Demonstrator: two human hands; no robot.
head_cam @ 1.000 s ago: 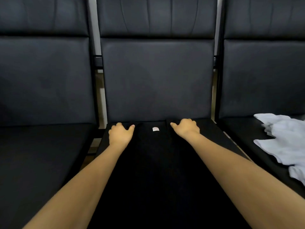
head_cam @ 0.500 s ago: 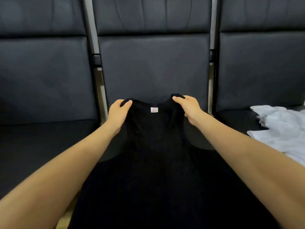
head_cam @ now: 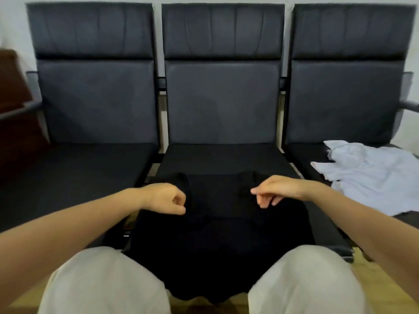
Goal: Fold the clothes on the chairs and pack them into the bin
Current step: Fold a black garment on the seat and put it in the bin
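Note:
A black tank top (head_cam: 217, 241) lies on the seat of the middle chair (head_cam: 222, 159), and its lower part hangs over the front edge between my knees. Its top part is folded toward me, with the two shoulder straps lying on the body of the garment. My left hand (head_cam: 166, 201) is closed in a fist at the left strap. My right hand (head_cam: 275, 191) pinches the right strap with thumb and forefinger while its other fingers hang loose. A crumpled white garment (head_cam: 371, 175) lies on the seat of the right chair (head_cam: 344, 98). No bin is in view.
Three dark padded chairs stand side by side against a pale wall; the left chair (head_cam: 90, 168) has a bare seat. My knees in light trousers (head_cam: 102, 282) are at the bottom. A dark brown piece of furniture (head_cam: 11, 87) sits at the far left.
Both hands lifted the tank top by its straps from the back of the seat and drew them toward me, folding the top part over. My view has pulled back and tilted down.

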